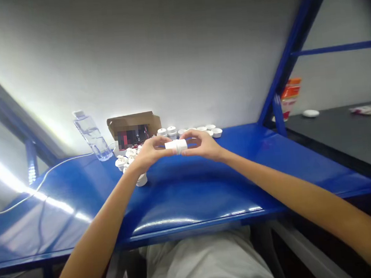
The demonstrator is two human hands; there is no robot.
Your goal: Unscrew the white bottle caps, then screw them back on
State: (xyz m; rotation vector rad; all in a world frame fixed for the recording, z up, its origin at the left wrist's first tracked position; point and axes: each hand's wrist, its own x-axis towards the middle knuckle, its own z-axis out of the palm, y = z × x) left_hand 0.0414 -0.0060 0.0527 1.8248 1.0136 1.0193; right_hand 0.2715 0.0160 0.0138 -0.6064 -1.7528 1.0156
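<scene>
I am holding a small white piece up in front of me, over the blue desk. It lies on its side, with 1 end toward each of my 2 hands. My left hand pinches the left end with thumb and fingers, and my right hand pinches the right end the same way. I see a line near its middle, but it is too small to tell if it is 1 part or 2. By my left wrist is a bunch of white parts with bumpy tops, and 1 plain white cup sits just at the near side of them. Behind my hands are 2 taller white parts next to each other, and to their right are some low white cups. A brown box is open at the back, with a phone in front of it. A clear bottle stands left of the box, and a white wire runs off to the left. Way over on my right, a black top has an orange and red pack and a round white thing on it.
</scene>
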